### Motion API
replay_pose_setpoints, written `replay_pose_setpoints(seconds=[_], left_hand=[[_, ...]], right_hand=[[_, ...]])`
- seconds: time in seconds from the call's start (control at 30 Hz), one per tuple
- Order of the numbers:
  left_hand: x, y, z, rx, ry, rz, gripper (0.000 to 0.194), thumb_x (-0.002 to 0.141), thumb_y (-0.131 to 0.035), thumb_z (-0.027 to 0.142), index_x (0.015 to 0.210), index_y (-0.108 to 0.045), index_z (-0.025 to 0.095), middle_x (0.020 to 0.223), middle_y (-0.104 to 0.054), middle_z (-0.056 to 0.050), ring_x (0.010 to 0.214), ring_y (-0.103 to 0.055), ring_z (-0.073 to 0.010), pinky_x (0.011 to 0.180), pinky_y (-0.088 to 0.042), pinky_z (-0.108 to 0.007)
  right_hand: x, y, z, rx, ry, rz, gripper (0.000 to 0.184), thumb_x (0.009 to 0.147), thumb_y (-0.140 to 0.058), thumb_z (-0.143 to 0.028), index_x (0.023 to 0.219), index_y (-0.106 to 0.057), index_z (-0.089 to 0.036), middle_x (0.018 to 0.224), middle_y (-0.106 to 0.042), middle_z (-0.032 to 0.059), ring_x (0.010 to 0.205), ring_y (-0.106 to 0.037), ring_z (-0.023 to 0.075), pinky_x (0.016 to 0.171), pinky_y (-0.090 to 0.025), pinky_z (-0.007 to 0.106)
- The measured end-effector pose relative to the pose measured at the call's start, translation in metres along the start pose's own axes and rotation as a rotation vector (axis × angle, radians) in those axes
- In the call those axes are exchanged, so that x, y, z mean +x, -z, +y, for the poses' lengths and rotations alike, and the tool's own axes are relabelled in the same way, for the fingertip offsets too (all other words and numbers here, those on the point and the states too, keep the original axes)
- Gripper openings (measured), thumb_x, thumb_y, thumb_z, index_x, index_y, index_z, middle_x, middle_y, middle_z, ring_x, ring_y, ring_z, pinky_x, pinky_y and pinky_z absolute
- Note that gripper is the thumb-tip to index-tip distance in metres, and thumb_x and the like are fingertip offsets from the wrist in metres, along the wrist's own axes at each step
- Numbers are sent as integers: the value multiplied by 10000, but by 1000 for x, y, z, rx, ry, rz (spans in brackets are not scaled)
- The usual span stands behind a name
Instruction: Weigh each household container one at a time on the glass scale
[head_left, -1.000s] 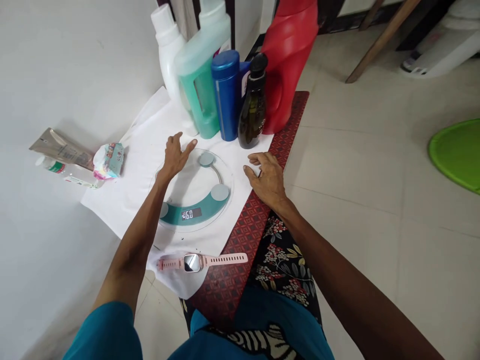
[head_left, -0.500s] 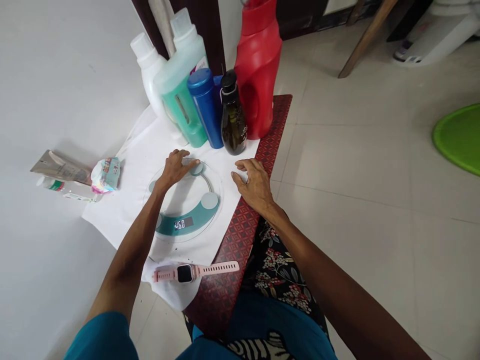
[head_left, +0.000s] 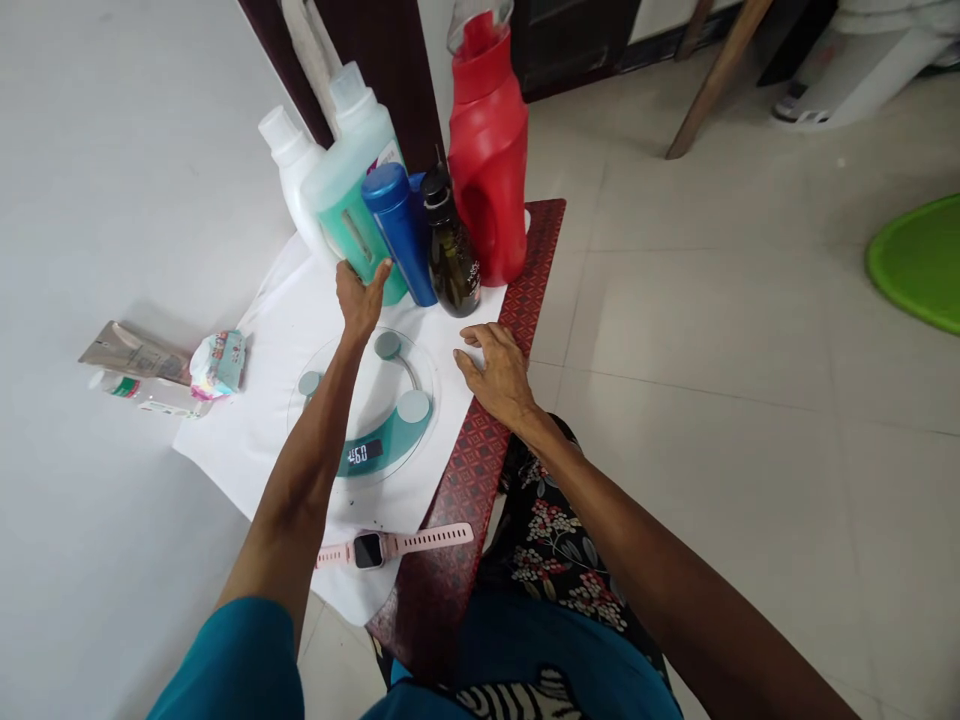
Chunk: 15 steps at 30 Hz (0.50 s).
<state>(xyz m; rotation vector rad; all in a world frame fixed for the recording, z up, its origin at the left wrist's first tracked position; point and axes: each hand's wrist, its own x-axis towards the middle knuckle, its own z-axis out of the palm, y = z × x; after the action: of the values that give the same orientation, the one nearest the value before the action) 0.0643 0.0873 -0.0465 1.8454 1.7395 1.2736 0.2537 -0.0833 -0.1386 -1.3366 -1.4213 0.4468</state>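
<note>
My left hand (head_left: 363, 298) is at the lower front of the green detergent bottle (head_left: 352, 185), thumb and fingers apart; whether it touches the bottle I cannot tell. Below that wrist lies a round glass scale (head_left: 397, 440) with a teal band and a lit display, partly covered by my left forearm. My right hand (head_left: 496, 372) rests near the table's right edge, fingers apart and holding nothing. Just beyond it stands a dark pump bottle (head_left: 455, 262), beside a blue bottle (head_left: 403, 235) and a tall red bottle (head_left: 491, 160).
A white bottle (head_left: 291, 160) stands by the wall. A tissue pack (head_left: 218, 364) and a flattened tube (head_left: 135, 352) lie at the left. Near me a pink-strapped smartwatch (head_left: 368, 550) lies on the white cloth (head_left: 277, 300) over the red-patterned table (head_left: 450, 540).
My left hand has moved from above the scale's far edge forward to the base of the green bottle. My right hand has stayed nearly in place. The view has shifted slightly.
</note>
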Motion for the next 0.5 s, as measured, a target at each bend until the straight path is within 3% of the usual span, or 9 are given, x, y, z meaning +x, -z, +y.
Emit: replay_pose_setpoints(seconds=[0.13,0.33,0.5], left_hand=[[16,-4,15,-164,14,128,540,828,-950,504,871,-482,239,856,-551,-10,916,-623,-225,826,-529,-348],[25,-15,53,-483,31,79,365,1008,-733,460,810,-533,227,697,-478,27,652,-542,-155,641,-471,-286],[14,-20,78,-569,139,294,444,1016,-727,394,710,-447,234,578,-348,64,508,-375,-117,500,-348,-274]], right_hand=[[1,-1,0,12,2,0,159,939,-631,-254,1093,-666,-279,1086,-738,109,1063,-678,346,1030,-560,578],[1,-2,1,5,-8,6,175,949,-634,-257,1117,-677,-278,1103,-732,109,1061,-668,347,1032,-554,570],[2,-2,-1,-12,-27,-14,177,951,-629,-239,1120,-677,-262,1145,-728,128,1092,-664,354,1046,-546,574]])
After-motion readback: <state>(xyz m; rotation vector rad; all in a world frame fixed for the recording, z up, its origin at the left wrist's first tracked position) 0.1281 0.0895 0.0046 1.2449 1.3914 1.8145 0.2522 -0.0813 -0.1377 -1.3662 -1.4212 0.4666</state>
